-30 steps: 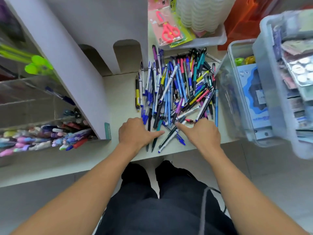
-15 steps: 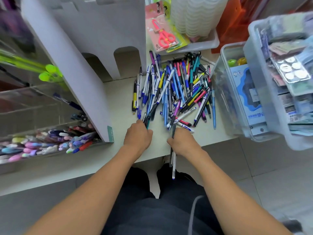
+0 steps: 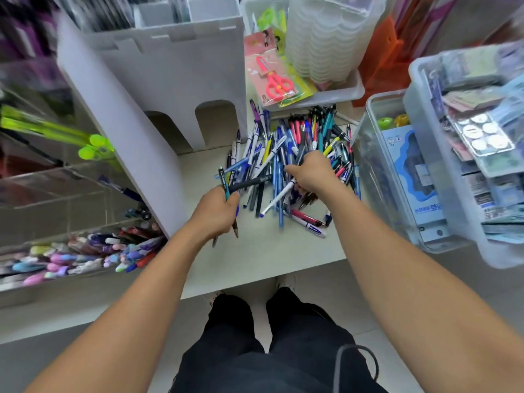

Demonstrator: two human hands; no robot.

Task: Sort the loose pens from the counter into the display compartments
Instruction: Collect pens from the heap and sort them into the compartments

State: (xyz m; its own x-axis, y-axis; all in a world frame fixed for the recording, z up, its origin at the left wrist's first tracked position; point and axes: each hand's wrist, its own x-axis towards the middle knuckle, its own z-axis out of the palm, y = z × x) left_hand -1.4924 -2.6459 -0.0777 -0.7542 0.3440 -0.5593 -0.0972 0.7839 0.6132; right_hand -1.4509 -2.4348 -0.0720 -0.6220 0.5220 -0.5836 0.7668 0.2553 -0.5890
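Here the left hand [image 3: 217,212] grips a few pens while the right hand [image 3: 309,174] closes on pens in the pile [image 3: 286,154] on the counter [image 3: 263,256]. Best gather matching ones, tips aligned, before turning to the compartments [image 3: 71,251].

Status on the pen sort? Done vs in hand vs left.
Done: the clear display compartment at lower left already holds many pens. In hand: the left hand grips a small bunch of pens; the right hand is in the pile, fingers curled on a pen. Left: most of it, a large pen pile on the counter.
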